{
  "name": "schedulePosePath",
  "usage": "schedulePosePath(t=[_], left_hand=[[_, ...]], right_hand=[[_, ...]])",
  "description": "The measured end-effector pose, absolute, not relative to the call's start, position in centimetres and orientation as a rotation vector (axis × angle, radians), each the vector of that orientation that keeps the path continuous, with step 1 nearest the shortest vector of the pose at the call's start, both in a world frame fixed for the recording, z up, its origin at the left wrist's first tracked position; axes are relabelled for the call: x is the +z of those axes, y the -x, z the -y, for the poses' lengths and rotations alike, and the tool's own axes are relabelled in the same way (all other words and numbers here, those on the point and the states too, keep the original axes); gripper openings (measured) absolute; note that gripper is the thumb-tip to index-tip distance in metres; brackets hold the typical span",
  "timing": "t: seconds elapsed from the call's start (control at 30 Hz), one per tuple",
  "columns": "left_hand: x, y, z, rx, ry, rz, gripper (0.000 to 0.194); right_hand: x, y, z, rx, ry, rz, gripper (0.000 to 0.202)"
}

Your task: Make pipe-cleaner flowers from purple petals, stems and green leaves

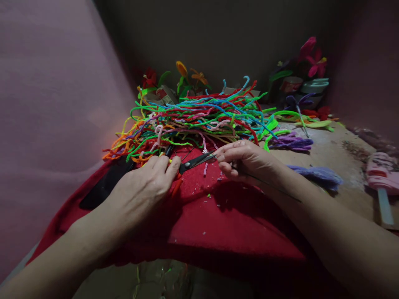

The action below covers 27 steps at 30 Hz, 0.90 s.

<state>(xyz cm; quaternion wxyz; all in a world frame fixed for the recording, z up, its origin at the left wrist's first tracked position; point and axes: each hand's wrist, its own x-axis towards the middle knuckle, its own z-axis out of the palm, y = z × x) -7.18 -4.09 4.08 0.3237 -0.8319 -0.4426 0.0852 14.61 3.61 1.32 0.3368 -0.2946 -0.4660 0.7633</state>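
- Head view: left hand (149, 176) grips scissors (187, 165) over red cloth (224, 232).
- Right hand (245, 159) pinches a thin dark wire (274, 187), near the scissors' tips.
- Colorful pipe cleaners (202, 111) lie heaped beyond both hands.

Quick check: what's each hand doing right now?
Left hand: closed, holding the scissors.
Right hand: closed, holding a thin dark stem, fingertips near the blade tips.

The left hand (148, 178) curls knuckles-up, facing the pinching right hand (245, 157).
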Motion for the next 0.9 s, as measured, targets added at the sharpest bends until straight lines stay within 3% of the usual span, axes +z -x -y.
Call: schedulePosePath(t=[0.27, 0.9], left_hand=[[4.23, 7.62, 4.19, 0.242, 2.220, 1.107, 0.043], [4.56, 7.59, 3.86, 0.212, 2.314, 1.185, 0.048]], right_hand=[[1.81, -15.11, -3.84, 2.103, 0.741, 1.265, 0.004], [2.09, -15.59, -3.97, 2.170, 0.681, 1.292, 0.012]])
